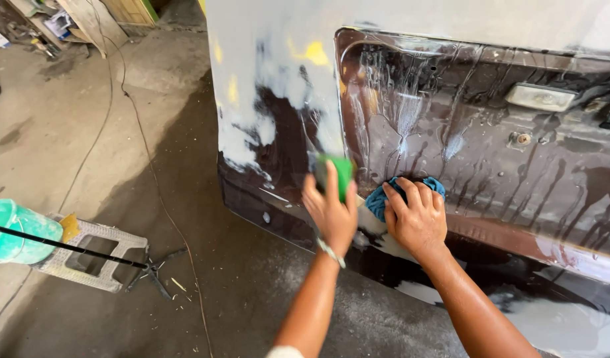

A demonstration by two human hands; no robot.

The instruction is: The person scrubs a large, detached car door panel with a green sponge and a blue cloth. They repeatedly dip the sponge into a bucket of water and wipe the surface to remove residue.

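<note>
Bucket: a turquoise bucket (16,232) sits at the far left, on top of a pale plastic stool (93,252) lying on the concrete floor (66,119); a yellow sponge (69,227) rests just beside the bucket on the stool.
Rod: a thin black rod (66,246) runs across the bucket and stool to a small cross-shaped foot on the floor.
Cable: a thin cable (142,142) trails over the floor from the top of the view down past the stool.
Panel: the dark brown vehicle panel (490,152) fills the right of your view; it is wet, with water running down it in streaks, and its left part is covered with pale grey patches (272,73) and a few yellow spots.
Left hand: your left hand (330,211) is closed around a green sanding block (338,174), fingers wrapped over its lower edge, holding it flat against the panel near the border of the grey patches. A light band sits on that wrist.
Right hand: your right hand (416,217) is just beside the left, fingers spread and pressing a blue cloth (384,197) onto the wet panel; the cloth bunches out from under your fingertips.
Light: a small pale oblong lamp (540,97) is set in the panel's upper right, well apart from both hands.
</note>
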